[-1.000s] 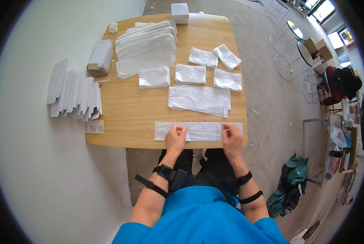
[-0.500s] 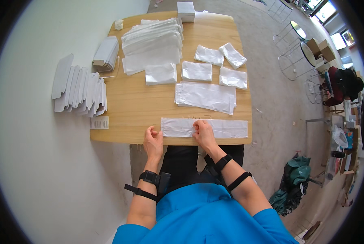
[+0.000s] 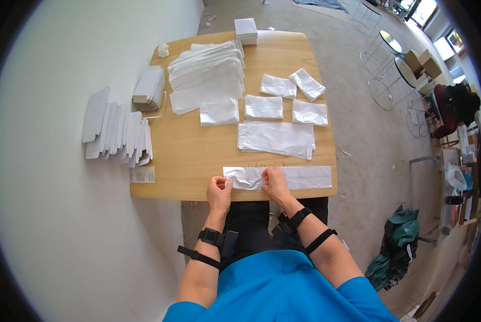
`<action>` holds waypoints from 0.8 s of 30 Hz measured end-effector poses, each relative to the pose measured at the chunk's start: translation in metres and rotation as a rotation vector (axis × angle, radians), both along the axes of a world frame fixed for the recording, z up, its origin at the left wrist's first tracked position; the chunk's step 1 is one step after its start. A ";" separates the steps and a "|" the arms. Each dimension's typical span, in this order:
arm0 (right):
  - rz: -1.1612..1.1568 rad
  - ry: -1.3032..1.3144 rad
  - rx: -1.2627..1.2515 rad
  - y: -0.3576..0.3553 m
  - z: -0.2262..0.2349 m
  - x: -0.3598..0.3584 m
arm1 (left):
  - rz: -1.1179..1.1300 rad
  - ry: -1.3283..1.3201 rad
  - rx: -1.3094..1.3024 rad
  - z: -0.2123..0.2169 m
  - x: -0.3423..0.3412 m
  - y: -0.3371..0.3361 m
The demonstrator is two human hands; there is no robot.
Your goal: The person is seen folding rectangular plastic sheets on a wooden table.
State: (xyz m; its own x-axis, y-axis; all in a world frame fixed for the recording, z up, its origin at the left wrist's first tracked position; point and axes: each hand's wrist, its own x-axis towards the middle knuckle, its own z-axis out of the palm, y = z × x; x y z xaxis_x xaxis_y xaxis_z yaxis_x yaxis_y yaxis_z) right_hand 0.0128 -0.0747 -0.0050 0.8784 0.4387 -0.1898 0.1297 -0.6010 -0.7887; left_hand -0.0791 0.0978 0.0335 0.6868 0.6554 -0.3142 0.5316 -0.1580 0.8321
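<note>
Head view: long white bag (image 3: 299, 177) lies flat along the near edge of the desk (image 3: 197, 155), left hand (image 3: 219, 193) pinching its left end, right hand (image 3: 275, 183) pressed flat on it near the middle. To do this fold well, keep the right hand pinning the strip and bring the pinched end over square so edges line up. Folded bags (image 3: 263, 107) and flat stack (image 3: 205, 72) sit farther back.

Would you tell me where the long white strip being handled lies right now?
The long white strip lies along the wooden table's near edge, under the left hand and right hand.
</note>
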 end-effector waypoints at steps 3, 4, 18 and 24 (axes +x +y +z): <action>0.008 -0.023 0.067 -0.003 0.003 0.003 | 0.144 -0.308 -0.303 -0.001 0.003 -0.010; 0.005 -0.025 0.072 -0.004 0.007 0.003 | 0.140 -0.310 -0.299 0.001 0.003 -0.012; -0.446 0.236 0.391 -0.035 0.066 -0.018 | -0.208 -0.220 -0.156 0.031 0.023 -0.082; -0.491 0.168 0.204 -0.041 0.052 -0.016 | -0.554 -0.221 0.021 0.014 0.024 -0.102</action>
